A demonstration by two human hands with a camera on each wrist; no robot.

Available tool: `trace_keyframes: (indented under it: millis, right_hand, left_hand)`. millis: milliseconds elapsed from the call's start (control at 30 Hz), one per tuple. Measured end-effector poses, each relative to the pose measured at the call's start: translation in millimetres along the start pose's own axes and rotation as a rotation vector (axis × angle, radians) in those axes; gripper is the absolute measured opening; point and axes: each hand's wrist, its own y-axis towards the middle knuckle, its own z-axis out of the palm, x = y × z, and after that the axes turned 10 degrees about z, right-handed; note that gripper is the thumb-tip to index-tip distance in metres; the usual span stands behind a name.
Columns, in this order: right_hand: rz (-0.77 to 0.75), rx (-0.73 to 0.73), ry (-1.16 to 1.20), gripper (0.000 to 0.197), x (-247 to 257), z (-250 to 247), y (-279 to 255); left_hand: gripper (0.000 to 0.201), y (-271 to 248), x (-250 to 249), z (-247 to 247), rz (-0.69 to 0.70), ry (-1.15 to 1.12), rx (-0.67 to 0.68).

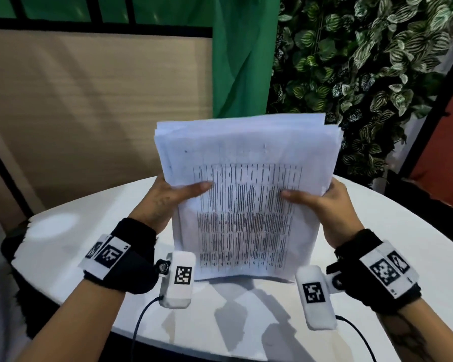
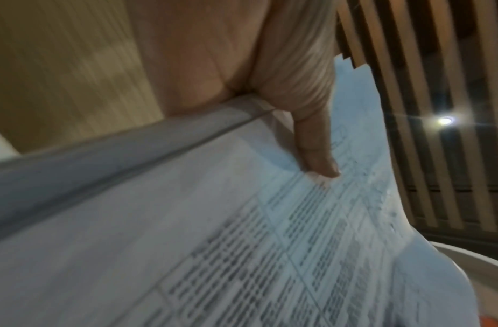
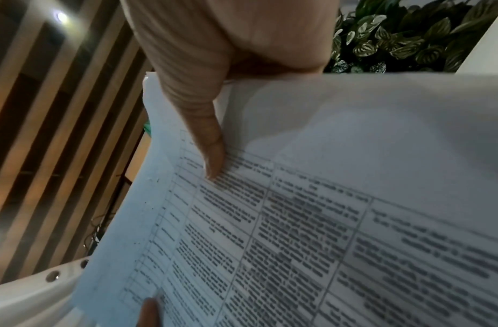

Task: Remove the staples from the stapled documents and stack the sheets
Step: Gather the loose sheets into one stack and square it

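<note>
A thick stack of white printed sheets (image 1: 246,194) with tables of text stands upright on its lower edge on the white round table (image 1: 377,231). My left hand (image 1: 168,197) grips its left side, thumb lying across the front page. My right hand (image 1: 322,202) grips the right side the same way. The left wrist view shows my left thumb (image 2: 317,154) pressed on the top page of the stack (image 2: 242,254). The right wrist view shows my right thumb (image 3: 208,141) on the printed sheets (image 3: 325,221). No staple is plainly visible. The fingers behind the stack are hidden.
A beige panel (image 1: 89,113) and a green curtain (image 1: 241,61) stand behind the table. Leafy plants (image 1: 364,74) fill the back right. Cables (image 1: 141,322) run off the table's near edge from my wrist cameras.
</note>
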Motion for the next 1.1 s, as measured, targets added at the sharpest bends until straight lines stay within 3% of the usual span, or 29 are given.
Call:
trace_keyframes:
  millis: [100, 200, 267, 367, 500, 600, 700, 800, 933, 1100]
  right_hand:
    - [-0.089, -0.065, 0.011, 0.061, 8, -3, 9]
    - [-0.076, -0.061, -0.078, 0.093, -2, -2, 6]
    - [-0.068, -0.066, -0.102, 0.104, -3, 0, 0]
    - [-0.196, -0.125, -0.142, 0.106, 7, 3, -1]
    - [-0.365, -0.239, -0.257, 0.103, 11, 16, 2]
    - [-0.432, -0.295, -0.314, 0.109, 14, 16, 1]
    - [-0.525, -0.272, -0.602, 0.097, 24, 10, 0]
    - [-0.471, -0.243, -0.813, 0.075, 34, 7, -1]
    - [-0.496, -0.316, -0.795, 0.049, 33, 2, -3]
    - [-0.494, -0.272, -0.793, 0.053, 33, 7, -4]
  left_hand:
    - [0.042, 10, -9, 7, 0.053, 0.016, -0.053]
    - [0.052, 7, -5, 7, 0.069, 0.038, -0.033]
    - [0.063, 2, -3, 7, 0.079, 0.038, -0.088]
    - [0.067, 7, -9, 13, 0.143, -0.037, -0.233]
    - [0.092, 17, -16, 28, 0.189, -0.08, -0.382]
    - [0.06, 19, -23, 31, 0.2, -0.052, -0.449]
    - [0.043, 26, -33, 30, 0.142, -0.003, -0.486]
    - [0.029, 35, -35, 34, 0.098, 0.048, -0.521]
    - [0.022, 44, -35, 35, 0.037, 0.041, -0.6]
    - [0.016, 44, -39, 35, 0.004, 0.042, -0.581]
